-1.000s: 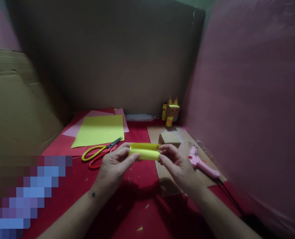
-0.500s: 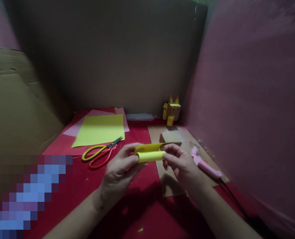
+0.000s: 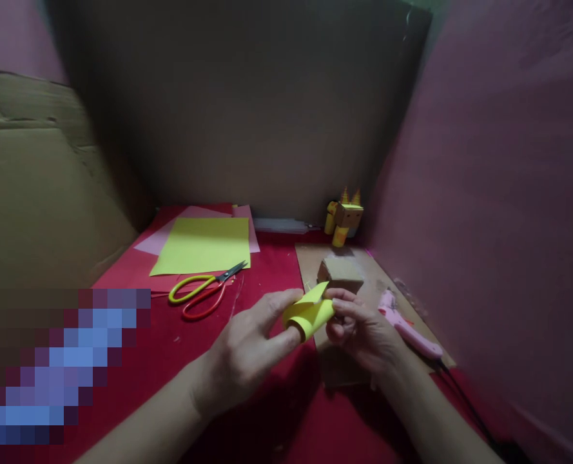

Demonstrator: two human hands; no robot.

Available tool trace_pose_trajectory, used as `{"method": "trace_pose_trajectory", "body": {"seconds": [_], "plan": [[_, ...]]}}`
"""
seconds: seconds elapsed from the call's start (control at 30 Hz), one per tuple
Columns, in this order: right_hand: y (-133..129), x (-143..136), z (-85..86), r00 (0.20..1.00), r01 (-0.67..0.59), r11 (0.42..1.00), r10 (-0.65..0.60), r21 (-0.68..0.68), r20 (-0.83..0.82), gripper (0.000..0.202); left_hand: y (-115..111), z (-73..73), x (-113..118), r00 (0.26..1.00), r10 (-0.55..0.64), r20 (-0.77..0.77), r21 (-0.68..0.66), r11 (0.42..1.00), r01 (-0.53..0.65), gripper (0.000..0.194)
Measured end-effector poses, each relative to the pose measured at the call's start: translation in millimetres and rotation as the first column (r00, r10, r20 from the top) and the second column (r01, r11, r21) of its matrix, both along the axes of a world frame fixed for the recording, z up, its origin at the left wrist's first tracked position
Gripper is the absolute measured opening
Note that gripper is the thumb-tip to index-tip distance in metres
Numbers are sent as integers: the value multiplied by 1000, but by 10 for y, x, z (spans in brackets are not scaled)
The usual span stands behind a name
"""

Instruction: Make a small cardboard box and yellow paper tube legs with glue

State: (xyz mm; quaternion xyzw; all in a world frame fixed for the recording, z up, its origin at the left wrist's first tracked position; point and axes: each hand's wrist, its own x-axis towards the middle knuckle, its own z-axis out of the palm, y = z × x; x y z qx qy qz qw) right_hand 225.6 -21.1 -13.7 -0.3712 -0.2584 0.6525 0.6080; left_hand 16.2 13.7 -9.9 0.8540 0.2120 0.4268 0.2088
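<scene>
A small piece of yellow paper (image 3: 311, 317), curled into a roll with one loose flap standing up, is held between both hands in front of me. My left hand (image 3: 252, 341) pinches its left end, the thumb at the roll's opening. At the right end, the fingers of my right hand (image 3: 363, 332) close on the paper. Just behind the roll sits a small cardboard box (image 3: 341, 276) on a brown cardboard sheet (image 3: 310, 254). Scissors (image 3: 206, 291) with one yellow and one red handle lie left of my hands.
A yellow sheet (image 3: 203, 245) lies on pink and red papers at the left. To the right rests a pink glue gun (image 3: 412, 332) with a black cord. A cardboard figure (image 3: 349, 216) with yellow legs stands at the back, near the pink wall (image 3: 499, 193).
The yellow roll has turned from level to slanted, its left end now lower and nearer me. Its loose flap now points up at the right. The whole view has shifted slightly.
</scene>
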Motion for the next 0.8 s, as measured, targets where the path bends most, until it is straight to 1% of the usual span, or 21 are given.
{"method": "trace_pose_trajectory", "body": {"seconds": [0.07, 0.13, 0.2, 0.37, 0.43, 0.57, 0.7, 0.8], "plan": [[-3, -6, -13, 1000, -21, 1000, 21, 6, -4, 27, 9, 24, -9, 999, -19, -41, 107, 994, 23, 38], [-5, -9, -24, 999, -35, 999, 36, 10, -14, 24, 17, 45, -13, 995, -29, -91, 211, 976, 47, 28], [-3, -11, -30, 998, -52, 999, 52, 6, -22, 21, 19, 68, -12, 990, -41, -132, 279, 957, 77, 20], [15, -13, -44, 995, -70, 998, 70, 5, -66, 20, 16, 127, -1, 991, -81, -109, 469, 875, 123, 15], [22, -9, -53, 994, -72, 997, 73, 8, -78, 20, 19, 133, 2, 991, -60, -116, 496, 861, 110, 14], [29, 2, -58, 992, -77, 997, 78, 14, -95, 20, 21, 112, 8, 993, -3, -119, 521, 851, 65, 15], [28, -4, -40, 995, -32, 999, 30, -15, -97, 24, 11, 84, 24, 989, 54, -137, 535, 844, 27, 17], [28, -11, -37, 995, 8, 1000, -10, -23, -100, 25, -1, 73, 38, 988, 59, -142, 552, 833, 29, 20]]}}
